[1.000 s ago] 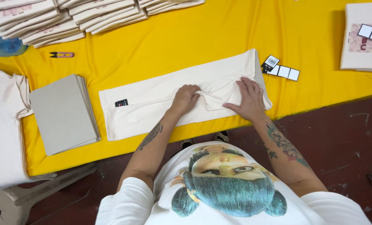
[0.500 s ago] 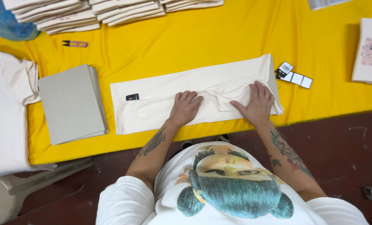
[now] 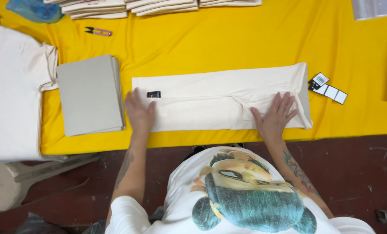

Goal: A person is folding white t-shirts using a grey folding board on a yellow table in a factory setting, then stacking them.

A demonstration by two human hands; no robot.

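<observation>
Yellow cloth covers the table (image 3: 228, 39); dark red floor below its near edge.

Folded cream garment (image 3: 219, 102) lies lengthwise along the near edge, roughly mid-table, a small black label (image 3: 153, 94) near its left end. Hang tags (image 3: 328, 88), black and white, stick out at its right end, resting on the yellow cloth.

Left hand (image 3: 139, 112): flat, fingers spread, palm down on the garment's left end, just beside the label. Grasping nothing.

Right hand (image 3: 276, 116): also flat and open, pressing the garment's right end over a tucked fold of fabric. Grasping nothing.

Left of the garment, near but apart: stack of grey cardboard sheets (image 3: 90, 95). Further left, at the table's left edge: a cream t-shirt (image 3: 11, 91) laid flat, overhanging the near edge. Far edge: rows of folded cream garments (image 3: 145, 6), a blue plastic bag (image 3: 35, 9) at the far left corner, small pink-handled snips (image 3: 98, 31) beside it. Clear plastic bag (image 3: 375, 8) at the far right corner.
</observation>
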